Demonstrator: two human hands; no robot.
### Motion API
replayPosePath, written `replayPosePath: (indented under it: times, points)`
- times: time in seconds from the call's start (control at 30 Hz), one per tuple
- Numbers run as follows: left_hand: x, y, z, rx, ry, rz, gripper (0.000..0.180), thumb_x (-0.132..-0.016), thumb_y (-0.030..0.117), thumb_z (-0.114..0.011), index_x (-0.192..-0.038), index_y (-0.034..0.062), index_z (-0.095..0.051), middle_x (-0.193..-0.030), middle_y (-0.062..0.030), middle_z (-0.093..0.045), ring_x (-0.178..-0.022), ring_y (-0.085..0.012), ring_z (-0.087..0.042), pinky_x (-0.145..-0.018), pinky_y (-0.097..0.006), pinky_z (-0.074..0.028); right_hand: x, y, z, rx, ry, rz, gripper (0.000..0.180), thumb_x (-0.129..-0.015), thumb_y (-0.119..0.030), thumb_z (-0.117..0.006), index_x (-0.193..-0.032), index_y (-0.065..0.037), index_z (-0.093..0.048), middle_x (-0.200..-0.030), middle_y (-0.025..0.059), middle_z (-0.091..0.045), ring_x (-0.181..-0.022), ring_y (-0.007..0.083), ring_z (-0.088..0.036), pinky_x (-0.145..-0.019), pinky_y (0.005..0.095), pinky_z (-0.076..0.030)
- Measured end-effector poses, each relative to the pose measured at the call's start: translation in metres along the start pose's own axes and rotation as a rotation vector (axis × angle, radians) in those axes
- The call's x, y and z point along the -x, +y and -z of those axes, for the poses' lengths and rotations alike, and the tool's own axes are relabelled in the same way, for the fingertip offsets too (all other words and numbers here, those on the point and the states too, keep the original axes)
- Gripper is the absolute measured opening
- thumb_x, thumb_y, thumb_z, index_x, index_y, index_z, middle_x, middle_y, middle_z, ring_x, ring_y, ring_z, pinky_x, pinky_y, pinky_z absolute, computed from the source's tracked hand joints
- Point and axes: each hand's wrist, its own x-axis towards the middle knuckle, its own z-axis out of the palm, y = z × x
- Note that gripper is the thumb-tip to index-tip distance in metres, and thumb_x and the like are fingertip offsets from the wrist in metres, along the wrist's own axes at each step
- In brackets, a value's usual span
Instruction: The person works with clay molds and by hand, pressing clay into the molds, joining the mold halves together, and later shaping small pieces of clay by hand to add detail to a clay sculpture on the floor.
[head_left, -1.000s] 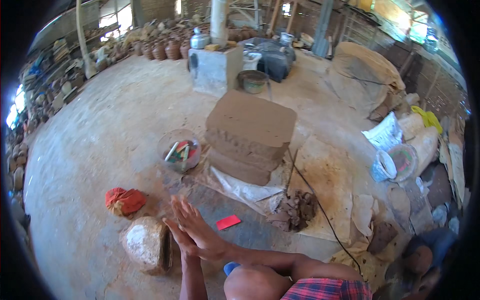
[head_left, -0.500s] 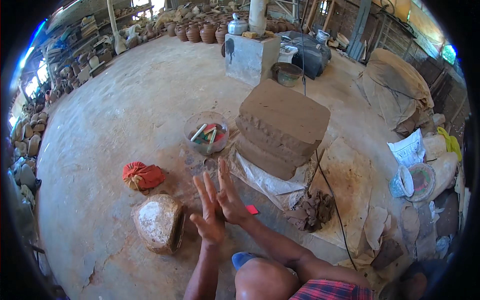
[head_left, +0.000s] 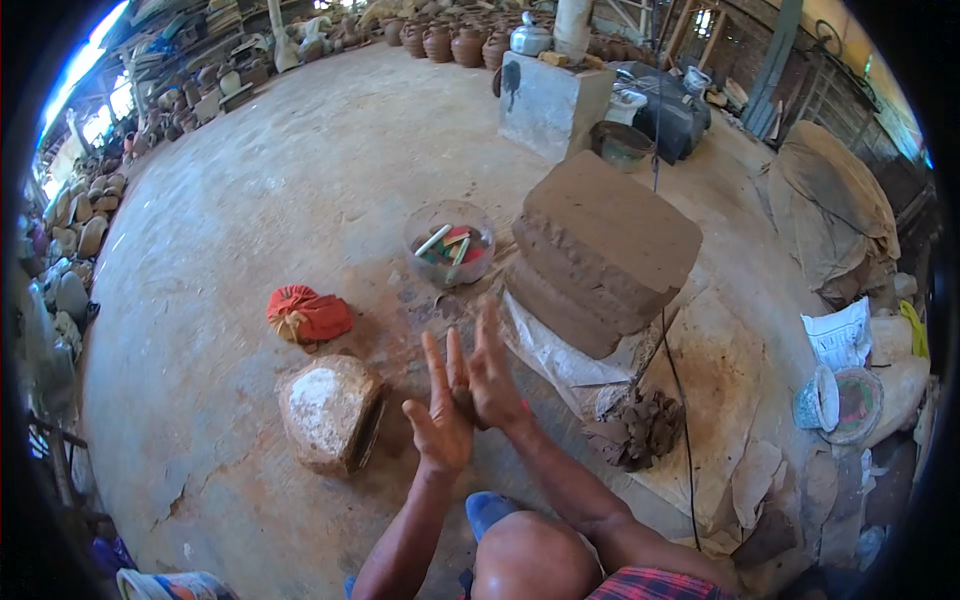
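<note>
My left hand (head_left: 443, 425) and my right hand (head_left: 492, 385) are raised in front of my knee, palms turned toward each other and close together. Their fingers are stretched out and slightly spread. Whether anything lies between the palms is hidden. A big stepped block of brown clay (head_left: 610, 240) rests on a pale sheet to the right. Beyond my fingertips stands a clear bowl (head_left: 425, 263) holding coloured sticks and pieces. To the left are a tied red cloth bundle (head_left: 315, 312) and a rounded stone-like block (head_left: 325, 410) with a white-dusted top.
A crumpled clay lump (head_left: 640, 430) lies below the block, beside a dark cable (head_left: 678, 385). Farther off, a concrete plinth (head_left: 550, 105) carries a metal kettle (head_left: 530, 38), with rows of clay pots (head_left: 466, 47) behind. At right stand a bucket (head_left: 815, 400) and a white sack (head_left: 838, 335).
My view has shifted, so the surroundings appear farther right. Both hands keep nearly the same pose, palms facing. A white container has come into view at the lower left.
</note>
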Motion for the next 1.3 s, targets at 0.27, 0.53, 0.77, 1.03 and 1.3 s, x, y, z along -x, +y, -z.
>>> replayPosePath:
  times: [0.27, 0.53, 0.77, 1.03, 1.3]
  points:
    - [-0.001, -0.007, 0.001, 0.08, -0.007, 0.048, 0.109, -0.09, 0.092, -0.032, -0.171, 0.024, -0.005, -0.178, -0.0019, -0.008, -0.162, -0.0233, -0.012, -0.128, -0.044, -0.017, -0.005, -0.007, 0.019, 0.022, -0.114, -0.063, 0.083, -0.108, -0.026, -0.046, -0.168, -0.001, 0.005, -0.176, 0.0224, 0.001, -0.163, 0.0356, 0.005, -0.129, 0.0526, 0.002]
    - [0.006, 0.002, 0.01, 0.187, 0.118, 0.017, 0.101, -0.097, 0.08, -0.044, -0.171, 0.0226, -0.008, -0.173, -0.0125, -0.025, -0.155, -0.0286, -0.034, -0.126, -0.048, -0.029, -0.003, -0.019, 0.003, 0.181, -0.09, 0.003, 0.097, -0.103, -0.054, -0.053, -0.168, -0.001, -0.003, -0.173, 0.0272, -0.013, -0.162, 0.0427, -0.007, -0.127, 0.0597, -0.006]
    - [-0.002, 0.03, 0.047, 0.272, 0.631, -0.078, 0.054, -0.106, 0.038, -0.063, -0.149, 0.0114, -0.046, -0.13, -0.0214, -0.068, -0.117, -0.0306, -0.07, -0.101, -0.043, -0.058, 0.025, -0.037, 0.008, 0.223, 0.05, 0.064, 0.065, -0.1, -0.029, -0.071, -0.149, 0.008, -0.049, -0.144, 0.03, -0.059, -0.136, 0.0408, -0.058, -0.113, 0.0465, -0.045]
    - [0.015, 0.036, 0.063, 0.201, 0.824, -0.113, 0.046, -0.104, 0.036, -0.067, -0.138, 0.0067, -0.057, -0.116, -0.0183, -0.074, -0.111, -0.0293, -0.073, -0.098, -0.041, -0.059, 0.039, -0.029, -0.025, 0.13, -0.119, -0.157, 0.034, -0.094, -0.012, -0.075, -0.124, 0.004, -0.071, -0.109, 0.0226, -0.076, -0.097, 0.0323, -0.076, -0.086, 0.0399, -0.058]
    - [0.049, 0.05, 0.078, 0.163, 0.925, -0.125, 0.031, -0.106, 0.039, -0.063, -0.111, 0.0085, -0.065, -0.054, 0.0062, -0.036, -0.041, -0.0071, -0.03, -0.067, -0.029, -0.051, 0.045, -0.025, -0.047, 0.108, -0.271, -0.151, 0.02, -0.091, -0.008, -0.075, -0.107, 0.004, -0.073, -0.101, 0.023, -0.073, -0.092, 0.042, -0.072, -0.079, 0.0452, -0.057]
